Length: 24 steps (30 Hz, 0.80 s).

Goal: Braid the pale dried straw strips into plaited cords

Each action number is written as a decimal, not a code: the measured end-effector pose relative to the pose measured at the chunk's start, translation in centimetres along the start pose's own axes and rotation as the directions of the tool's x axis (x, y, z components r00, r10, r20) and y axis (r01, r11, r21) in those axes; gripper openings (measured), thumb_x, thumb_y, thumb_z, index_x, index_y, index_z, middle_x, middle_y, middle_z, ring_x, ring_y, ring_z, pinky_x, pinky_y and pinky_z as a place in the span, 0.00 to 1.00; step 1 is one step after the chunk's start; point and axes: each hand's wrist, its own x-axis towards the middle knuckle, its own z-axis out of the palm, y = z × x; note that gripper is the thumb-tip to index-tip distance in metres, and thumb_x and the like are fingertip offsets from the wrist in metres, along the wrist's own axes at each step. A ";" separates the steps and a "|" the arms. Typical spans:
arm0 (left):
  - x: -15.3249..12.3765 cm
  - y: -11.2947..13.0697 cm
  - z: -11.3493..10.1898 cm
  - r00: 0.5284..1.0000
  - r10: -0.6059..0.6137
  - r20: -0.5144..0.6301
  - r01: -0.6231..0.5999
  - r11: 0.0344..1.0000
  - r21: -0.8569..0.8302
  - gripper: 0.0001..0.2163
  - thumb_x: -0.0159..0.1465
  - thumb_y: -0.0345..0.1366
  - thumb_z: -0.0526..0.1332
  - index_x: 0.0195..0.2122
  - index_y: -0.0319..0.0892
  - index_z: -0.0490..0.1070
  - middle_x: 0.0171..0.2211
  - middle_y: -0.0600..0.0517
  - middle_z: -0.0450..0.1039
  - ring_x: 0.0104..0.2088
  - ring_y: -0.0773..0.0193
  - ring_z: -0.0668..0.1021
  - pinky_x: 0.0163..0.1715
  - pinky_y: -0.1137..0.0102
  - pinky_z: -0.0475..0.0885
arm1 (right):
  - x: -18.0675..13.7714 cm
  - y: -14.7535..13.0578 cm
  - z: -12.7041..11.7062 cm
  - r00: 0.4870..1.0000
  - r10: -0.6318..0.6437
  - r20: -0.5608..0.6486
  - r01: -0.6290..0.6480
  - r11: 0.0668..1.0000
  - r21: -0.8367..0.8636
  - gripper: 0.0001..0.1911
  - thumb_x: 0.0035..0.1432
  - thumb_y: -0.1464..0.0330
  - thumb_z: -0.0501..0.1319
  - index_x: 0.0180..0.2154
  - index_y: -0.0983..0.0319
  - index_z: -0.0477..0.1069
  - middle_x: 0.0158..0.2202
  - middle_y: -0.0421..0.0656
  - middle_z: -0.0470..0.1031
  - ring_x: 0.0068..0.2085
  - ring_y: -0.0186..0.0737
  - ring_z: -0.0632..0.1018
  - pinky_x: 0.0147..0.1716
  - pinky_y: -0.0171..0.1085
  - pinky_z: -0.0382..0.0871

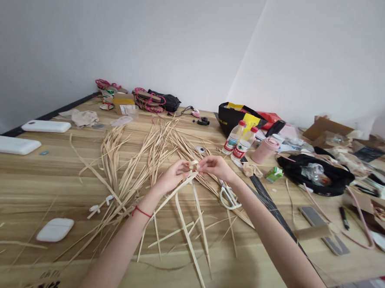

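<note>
Both hands meet over the middle of the wooden table. My left hand (176, 174), with a red string on its wrist, pinches one side of a small woven piece of pale straw strips (194, 166). Its other side is gripped between the fingertips of my right hand (215, 166). Long flat strip ends (187, 230) hang from the piece towards me. Under and behind the hands lies a big spread of loose straw strips (146, 154). Scissors with pale handles (230, 197) lie on the table just below my right forearm's near side, partly hidden by it.
Two water bottles (234, 138), a pink cup (265, 150) and a green carton (274, 174) stand right of the hands. Farther right are a black bag (314, 173) and boxes (330, 130). White earbuds (99, 205), their case (55, 230) and white power banks (11, 145) lie left.
</note>
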 end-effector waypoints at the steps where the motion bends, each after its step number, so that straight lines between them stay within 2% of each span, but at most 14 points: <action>1: 0.0 -0.1 0.0 1.000 0.000 0.001 0.000 1.000 -0.004 0.15 0.56 0.34 0.64 0.43 0.42 0.65 0.45 0.48 0.72 0.45 0.59 0.77 0.47 0.61 0.70 | 0.0 0.1 0.0 1.000 -0.008 -0.021 0.007 1.000 -0.012 0.18 0.40 0.60 0.72 0.30 0.64 0.73 0.25 0.40 0.76 0.25 0.33 0.75 0.28 0.34 0.70; 6: 0.0 0.0 0.1 1.000 -0.010 0.009 0.010 1.000 -0.015 0.14 0.57 0.34 0.63 0.44 0.42 0.65 0.45 0.47 0.73 0.46 0.59 0.76 0.48 0.61 0.70 | -0.2 -0.1 0.9 0.993 -0.057 -0.106 0.046 0.994 -0.102 0.18 0.46 0.56 0.68 0.30 0.64 0.71 0.22 0.40 0.73 0.22 0.32 0.73 0.24 0.33 0.68; 9: -0.1 0.2 0.3 1.000 -0.028 0.008 0.028 0.999 -0.022 0.14 0.57 0.33 0.63 0.44 0.42 0.64 0.44 0.48 0.73 0.46 0.59 0.77 0.46 0.62 0.71 | -0.6 -0.6 1.6 0.983 -0.118 -0.142 0.080 0.965 -0.249 0.14 0.53 0.57 0.63 0.32 0.62 0.68 0.25 0.40 0.73 0.22 0.32 0.73 0.23 0.32 0.68; 11: -0.2 0.4 0.5 0.999 -0.040 0.006 0.040 0.999 -0.013 0.14 0.57 0.32 0.62 0.44 0.42 0.65 0.45 0.47 0.73 0.46 0.59 0.77 0.46 0.62 0.72 | -0.8 -0.9 1.9 0.970 -0.184 -0.161 0.108 0.912 -0.395 0.09 0.57 0.61 0.59 0.32 0.61 0.66 0.27 0.40 0.74 0.23 0.32 0.73 0.23 0.32 0.66; 14: -0.3 0.7 0.8 0.999 -0.045 0.006 0.045 0.999 0.001 0.14 0.57 0.31 0.62 0.44 0.42 0.65 0.48 0.46 0.72 0.48 0.58 0.76 0.47 0.61 0.71 | -0.8 -1.2 2.4 0.950 -0.266 -0.165 0.108 0.773 -0.625 0.05 0.57 0.66 0.59 0.31 0.60 0.65 0.26 0.40 0.75 0.23 0.34 0.73 0.24 0.32 0.63; 16: -0.3 0.8 0.9 0.999 -0.035 0.013 0.035 0.999 -0.003 0.13 0.57 0.31 0.62 0.44 0.41 0.65 0.49 0.46 0.71 0.49 0.58 0.76 0.48 0.61 0.71 | -0.8 -1.3 2.7 0.945 -0.280 -0.168 0.080 0.698 -0.711 0.04 0.56 0.67 0.59 0.31 0.60 0.65 0.24 0.39 0.75 0.24 0.35 0.73 0.24 0.32 0.62; 17: -0.3 0.8 0.9 0.999 -0.029 0.015 0.029 1.000 -0.004 0.13 0.57 0.30 0.62 0.44 0.41 0.66 0.49 0.46 0.71 0.49 0.58 0.76 0.48 0.61 0.71 | -0.8 -1.3 2.9 0.945 -0.276 -0.175 0.069 0.691 -0.720 0.04 0.56 0.67 0.59 0.31 0.59 0.66 0.24 0.39 0.75 0.24 0.35 0.74 0.24 0.32 0.62; 21: -0.3 0.8 0.7 1.000 -0.025 -0.006 0.025 1.000 0.011 0.15 0.56 0.30 0.63 0.45 0.42 0.66 0.49 0.46 0.71 0.49 0.58 0.75 0.50 0.60 0.69 | -0.9 -1.3 3.0 0.961 -0.214 -0.173 0.079 0.818 -0.570 0.05 0.59 0.65 0.57 0.35 0.59 0.66 0.26 0.40 0.77 0.25 0.35 0.76 0.26 0.32 0.66; 24: -0.3 0.6 0.4 1.000 -0.019 -0.014 0.019 1.000 0.006 0.15 0.56 0.29 0.63 0.45 0.41 0.66 0.49 0.46 0.71 0.50 0.58 0.75 0.52 0.60 0.68 | -0.8 -1.3 2.3 0.987 -0.144 -0.071 0.104 0.911 -0.399 0.10 0.56 0.62 0.61 0.37 0.61 0.68 0.29 0.42 0.77 0.28 0.36 0.77 0.28 0.33 0.69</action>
